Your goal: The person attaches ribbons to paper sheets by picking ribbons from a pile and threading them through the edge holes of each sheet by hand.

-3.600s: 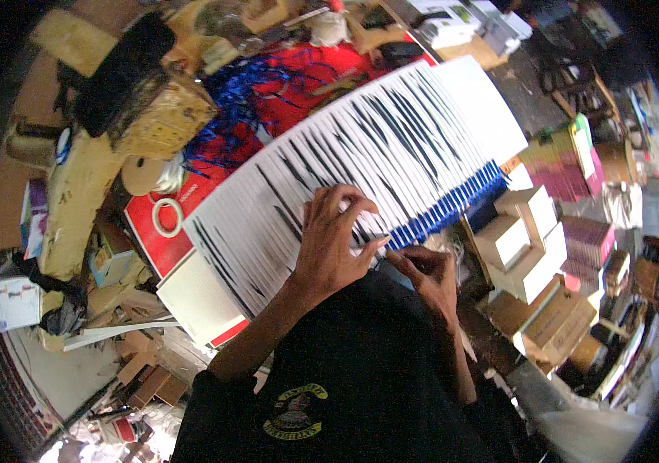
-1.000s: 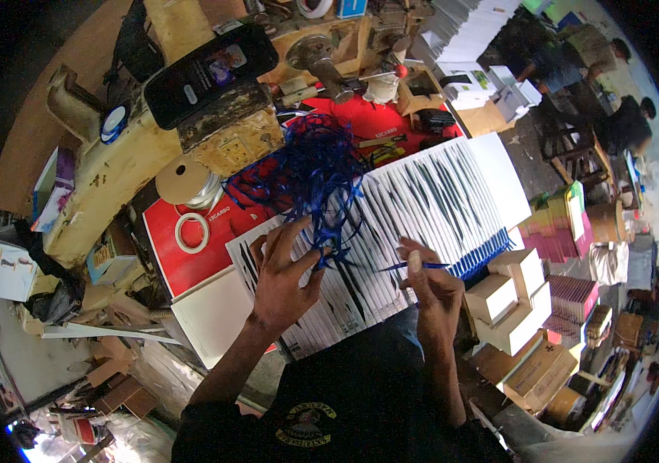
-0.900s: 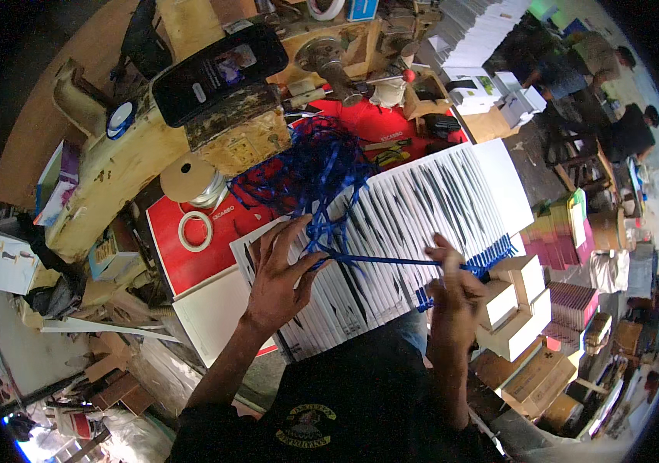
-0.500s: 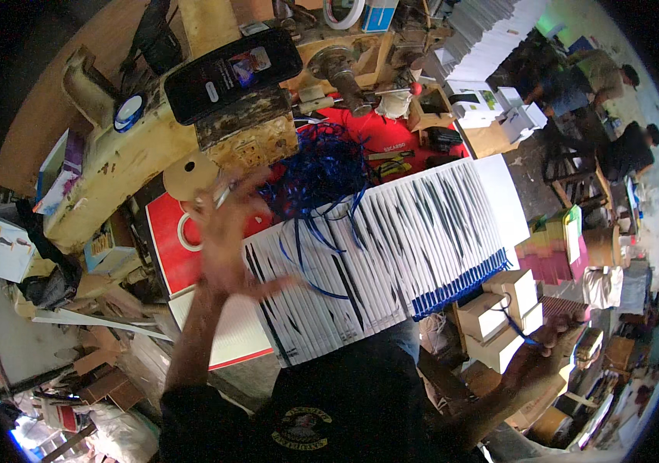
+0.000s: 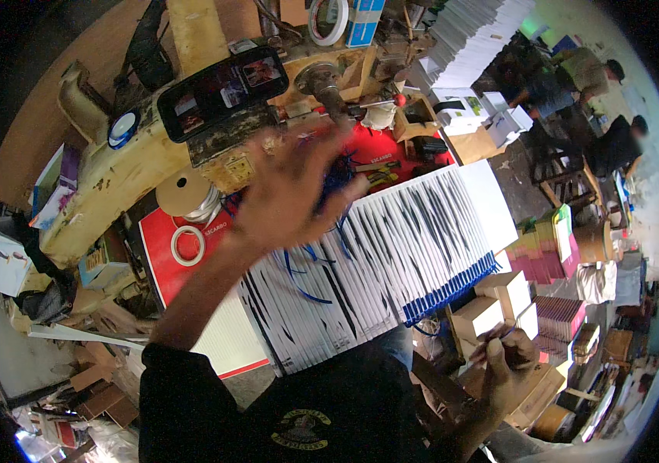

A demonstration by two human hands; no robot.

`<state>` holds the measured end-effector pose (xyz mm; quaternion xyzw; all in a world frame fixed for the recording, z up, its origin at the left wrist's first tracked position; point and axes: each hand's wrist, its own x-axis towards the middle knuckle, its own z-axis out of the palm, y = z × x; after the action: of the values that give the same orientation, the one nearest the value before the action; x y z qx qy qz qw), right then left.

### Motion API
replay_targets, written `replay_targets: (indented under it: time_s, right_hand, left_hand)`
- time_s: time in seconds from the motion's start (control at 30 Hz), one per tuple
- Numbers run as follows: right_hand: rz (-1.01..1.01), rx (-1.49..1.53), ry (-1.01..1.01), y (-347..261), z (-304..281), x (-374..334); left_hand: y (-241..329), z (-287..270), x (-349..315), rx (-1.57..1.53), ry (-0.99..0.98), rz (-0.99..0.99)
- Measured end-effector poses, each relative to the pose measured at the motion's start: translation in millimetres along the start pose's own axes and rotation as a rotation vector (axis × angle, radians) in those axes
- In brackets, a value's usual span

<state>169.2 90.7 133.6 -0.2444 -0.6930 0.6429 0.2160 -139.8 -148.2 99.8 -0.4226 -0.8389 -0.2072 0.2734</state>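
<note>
This is a messy workshop: a big old machine (image 5: pixel 117 197), a long row of paper (image 5: pixel 441 220), boxes (image 5: pixel 477 322), tape (image 5: pixel 187 262) and people (image 5: pixel 618 150) bending over.

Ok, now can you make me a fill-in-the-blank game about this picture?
1. The hand with spread fingers is the person's ____ one.
2. The ribbon loops along the edge of the long white stack are coloured ____.
3. The sheet under the white ring is coloured ____.
4. In the picture, the white boxes are to the ____ of the long white stack.

Missing words: left; blue; red; right.
</note>
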Motion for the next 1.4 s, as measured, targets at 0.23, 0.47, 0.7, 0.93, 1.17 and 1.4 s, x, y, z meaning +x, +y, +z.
replay_targets:
  time_s: [0.23, 0.47, 0.7, 0.93, 1.17, 1.4]
  right_hand:
    - [0.040, -0.004, -0.039, -16.2, -19.0, -27.7]
    - [0.427, -0.215, -0.109, 89.4, 31.1, -16.6]
    - [0.382, -0.167, -0.024, 105.9, 52.0, -17.1]
    - [0.531, -0.151, -0.055, 115.5, 57.2, -3.1]
    - [0.525, -0.259, -0.074, 117.4, 59.4, 5.5]
    - [0.516, -0.281, -0.100, 109.5, 60.1, 9.9]
  left_hand:
    - [37.1, 35.8, -43.9, -0.435, -0.273, 0.000]
    - [91.2, 61.2, -82.1, -0.695, -0.442, 0.036]
    - [117.1, 68.5, -102.6, -0.823, -0.548, -0.127]
    - [117.6, 79.4, -103.1, -0.622, -0.422, -0.101]
    - [120.8, 86.0, -105.0, -0.647, -0.423, -0.163]
    - [127.2, 85.1, -102.0, -0.615, -0.429, -0.197]
